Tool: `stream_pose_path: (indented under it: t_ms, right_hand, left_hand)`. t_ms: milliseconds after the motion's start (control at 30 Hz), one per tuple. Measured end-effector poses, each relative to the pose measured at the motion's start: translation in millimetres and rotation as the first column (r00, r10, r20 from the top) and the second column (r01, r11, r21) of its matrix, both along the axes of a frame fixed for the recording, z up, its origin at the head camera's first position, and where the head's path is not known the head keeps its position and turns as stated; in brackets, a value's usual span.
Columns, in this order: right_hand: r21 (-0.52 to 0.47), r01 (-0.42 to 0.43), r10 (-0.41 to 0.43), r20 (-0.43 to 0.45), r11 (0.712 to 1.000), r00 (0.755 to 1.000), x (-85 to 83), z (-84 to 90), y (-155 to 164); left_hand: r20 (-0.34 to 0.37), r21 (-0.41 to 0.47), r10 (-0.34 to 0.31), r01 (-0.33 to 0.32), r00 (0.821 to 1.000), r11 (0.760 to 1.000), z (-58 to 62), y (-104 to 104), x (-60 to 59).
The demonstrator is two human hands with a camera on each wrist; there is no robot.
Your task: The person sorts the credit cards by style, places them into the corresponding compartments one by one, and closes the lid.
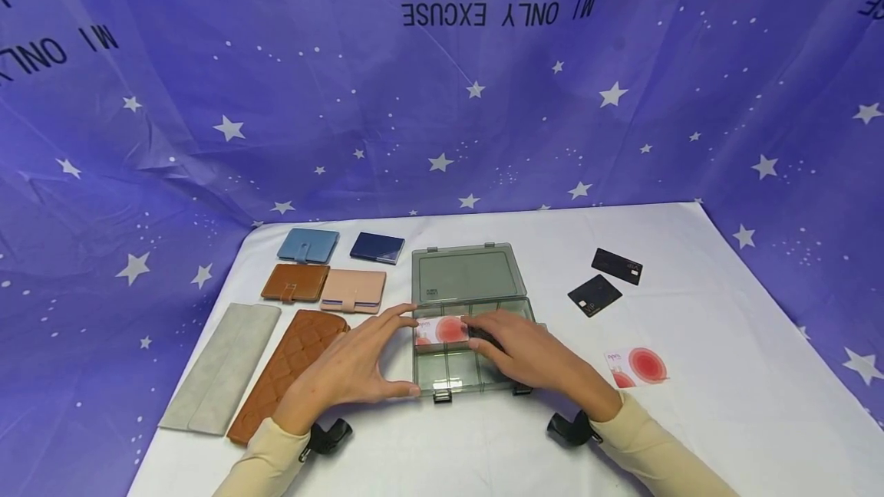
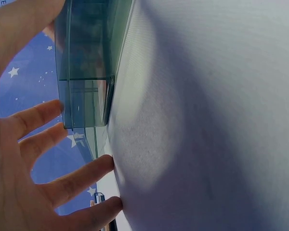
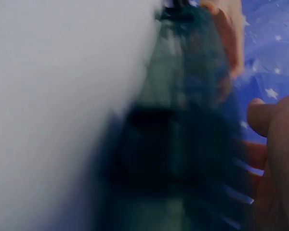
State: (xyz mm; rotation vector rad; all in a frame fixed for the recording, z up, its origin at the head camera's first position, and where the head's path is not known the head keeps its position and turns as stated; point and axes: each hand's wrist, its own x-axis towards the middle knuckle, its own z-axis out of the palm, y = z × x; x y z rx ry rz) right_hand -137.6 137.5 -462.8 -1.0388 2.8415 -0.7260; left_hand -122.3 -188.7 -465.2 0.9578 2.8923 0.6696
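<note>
A translucent green divided box (image 1: 470, 386) lies with its lid (image 1: 470, 274) laid back. Inside it, a pink-and-white card (image 1: 442, 330) with red circles spans the dividers. My left hand (image 1: 359, 355) spreads around the left side of the box, fingertips near the card's left end and thumb by the front corner. In the left wrist view its fingers (image 2: 77, 185) are apart with nothing between them. My right hand (image 1: 528, 347) reaches over the right half, fingertips at the card's right end. A dark patch shows beneath it, its kind unclear. The right wrist view is blurred; a bare thumb (image 3: 260, 115) shows there.
Two black cards (image 1: 617, 265) (image 1: 595, 295) and another pink-and-white card (image 1: 637, 367) lie on the right. Left of the box are blue (image 1: 308, 245), navy (image 1: 377, 248), brown (image 1: 295, 282) and pink (image 1: 353, 291) wallets, plus long grey (image 1: 221, 366) and quilted brown (image 1: 286, 374) ones.
</note>
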Motion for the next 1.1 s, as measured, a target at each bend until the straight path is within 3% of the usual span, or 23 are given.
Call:
stream_pose_path:
  t_ms: [267, 433, 767, 1100]
  right_hand:
    - [-0.152, 0.055, -0.059, -0.024, 0.987, 0.998, -13.2, 20.9, 61.2]
    - [-0.186, 0.114, -0.117, -0.002, 0.976, 0.993, -15.1, 22.7, 115.7]
    - [-0.028, 0.216, -0.217, -0.013, 0.976, 0.976, 6.4, 8.2, 204.1]
    - [0.017, 0.246, -0.245, -0.036, 0.969, 0.969, 30.2, -9.5, 249.8]
  left_hand:
    - [0.004, -0.022, 0.014, -0.014, 1.0, 1.0, -0.6, -0.4, 2.1]
    - [-0.018, -0.025, 0.009, -0.009, 1.0, 1.0, -0.1, 0.3, 1.8]
    - [-0.021, -0.034, 0.009, -0.01, 1.0, 0.999, 0.1, 1.3, 0.6]
    - [-0.018, -0.023, 0.005, -0.005, 1.0, 1.0, 0.5, 0.7, 0.6]
